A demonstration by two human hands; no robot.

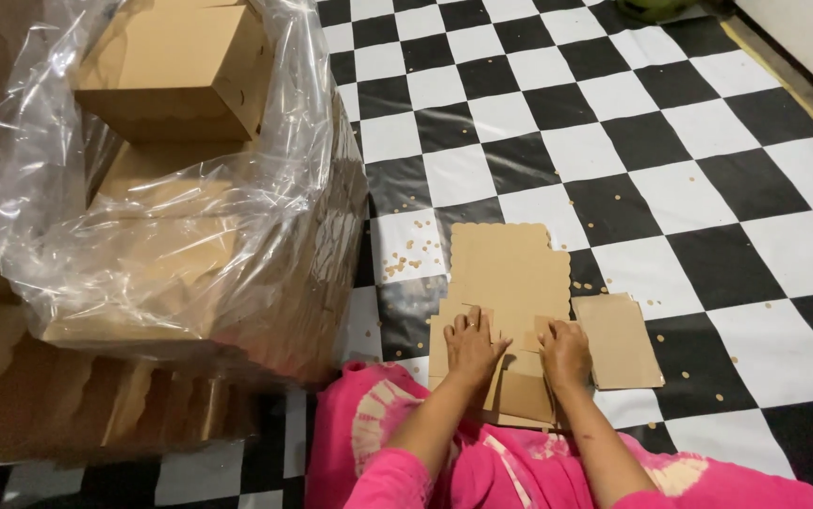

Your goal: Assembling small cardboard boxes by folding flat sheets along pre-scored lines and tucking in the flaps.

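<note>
A flat brown cardboard box blank (510, 273) with a scalloped far edge lies on the black-and-white checkered floor in front of me. My left hand (472, 347) presses palm-down on the blank's near left flap. My right hand (566, 354) presses on its near right part, fingers bent over a fold. Both hands rest on the cardboard, a short gap between them. A side flap (619, 339) spreads out to the right. My pink sleeves and pink clothing (482, 462) fill the bottom of the view.
A big clear plastic bag (180, 179) holding folded brown cardboard boxes (175, 66) stands at the left. A stack of flat scalloped blanks (76, 405) lies below it. Small cardboard crumbs (406, 254) dot the floor. A wall edge (793, 85) runs along the far right.
</note>
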